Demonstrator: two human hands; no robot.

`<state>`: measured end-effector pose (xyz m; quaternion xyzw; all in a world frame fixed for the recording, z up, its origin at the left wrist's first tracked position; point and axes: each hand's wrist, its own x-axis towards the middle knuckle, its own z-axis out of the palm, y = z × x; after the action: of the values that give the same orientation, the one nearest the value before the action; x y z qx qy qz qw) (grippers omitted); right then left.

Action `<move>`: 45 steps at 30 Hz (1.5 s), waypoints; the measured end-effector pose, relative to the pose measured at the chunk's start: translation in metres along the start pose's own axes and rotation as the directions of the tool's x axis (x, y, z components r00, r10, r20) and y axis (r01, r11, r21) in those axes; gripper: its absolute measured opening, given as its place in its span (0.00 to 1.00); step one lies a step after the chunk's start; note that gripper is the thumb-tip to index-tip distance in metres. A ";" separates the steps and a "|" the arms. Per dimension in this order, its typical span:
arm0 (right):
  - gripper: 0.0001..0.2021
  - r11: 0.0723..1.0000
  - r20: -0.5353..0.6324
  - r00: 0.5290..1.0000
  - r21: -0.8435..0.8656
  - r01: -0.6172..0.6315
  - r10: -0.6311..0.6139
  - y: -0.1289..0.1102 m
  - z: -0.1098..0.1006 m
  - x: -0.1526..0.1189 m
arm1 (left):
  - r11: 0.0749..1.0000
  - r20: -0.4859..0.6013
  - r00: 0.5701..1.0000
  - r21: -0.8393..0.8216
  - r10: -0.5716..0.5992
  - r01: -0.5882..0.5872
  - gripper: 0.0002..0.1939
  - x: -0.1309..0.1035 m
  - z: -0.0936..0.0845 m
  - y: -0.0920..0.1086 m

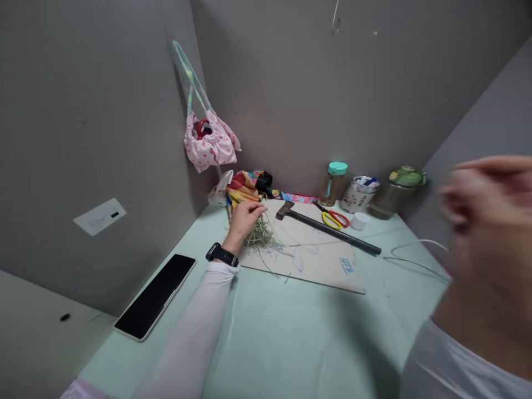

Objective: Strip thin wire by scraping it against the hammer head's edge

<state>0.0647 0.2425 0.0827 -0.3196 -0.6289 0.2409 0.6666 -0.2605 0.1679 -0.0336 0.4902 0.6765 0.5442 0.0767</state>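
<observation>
My left hand (246, 217), with a black watch on the wrist, reaches over a loose tangle of green and pale strands (261, 233). Its fingertips are pinched together at the top of the tangle; what they grip is too small to make out. The tangle lies on a flat board (320, 271) with blue pen marks. Close to the camera on the right, my right hand (490, 221) is raised and blurred, its fingers curled in. Anything inside it is hidden. A hammer (332, 230) with a dark handle lies across the board.
Scissors (332, 219) and a white cap (359, 221) lie beyond the hammer. Two bottles and a pen cup (358, 195) stand along the back wall. Thin pale cords (415, 269) curve at right. A phone (155, 296) lies at left; a dotted bag (211, 141) hangs above.
</observation>
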 end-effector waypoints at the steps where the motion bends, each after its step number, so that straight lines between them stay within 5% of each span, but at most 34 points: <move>1: 0.08 0.997 0.075 0.997 -0.073 0.008 -0.002 0.006 0.010 -0.002 | 1.000 -0.003 1.000 -0.025 0.002 -0.002 0.09 0.000 0.000 0.002; 3: 0.05 0.977 0.299 0.954 -0.211 0.036 0.030 0.020 0.033 -0.007 | 0.997 -0.004 1.000 -0.073 0.009 -0.009 0.10 -0.001 0.000 0.008; 6: 0.03 0.954 0.567 0.818 -0.289 0.086 0.098 0.036 0.065 -0.023 | 0.989 0.021 0.999 -0.143 0.035 -0.032 0.10 -0.002 0.000 0.020; 12: 0.17 0.980 0.803 0.592 -0.163 0.112 0.066 0.044 0.117 -0.067 | 0.931 0.070 0.988 -0.351 0.138 -0.105 0.11 -0.008 -0.001 0.048; 17: 0.08 0.997 0.893 0.444 -0.052 -0.053 0.070 0.051 0.134 -0.080 | 0.892 0.033 0.986 -0.433 0.162 -0.132 0.10 -0.008 -0.005 0.055; 26: 0.15 0.901 0.821 0.538 0.072 -0.427 0.189 0.043 0.112 -0.057 | 0.950 0.003 0.999 -0.309 0.043 -0.040 0.09 -0.002 -0.009 0.038; 30: 0.15 0.907 0.799 0.544 -0.006 -0.422 0.258 0.049 0.114 -0.060 | 0.975 -0.003 1.000 -0.220 0.014 -0.014 0.10 -0.003 -0.009 0.034; 38: 0.09 0.934 0.694 0.647 -0.106 -0.341 0.315 0.062 0.107 -0.051 | 0.986 0.017 1.000 -0.168 0.011 -0.008 0.10 0.000 -0.008 0.018; 45: 0.11 0.866 0.569 0.731 0.065 -0.496 0.376 0.046 0.086 -0.032 | 0.994 0.206 0.978 -0.110 0.020 0.003 0.07 -0.003 -0.002 0.009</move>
<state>-0.0195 0.2616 0.0277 -0.3050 -0.6673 0.5367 0.4168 -0.2553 0.1636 -0.0270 0.5420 0.6320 0.5268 0.1713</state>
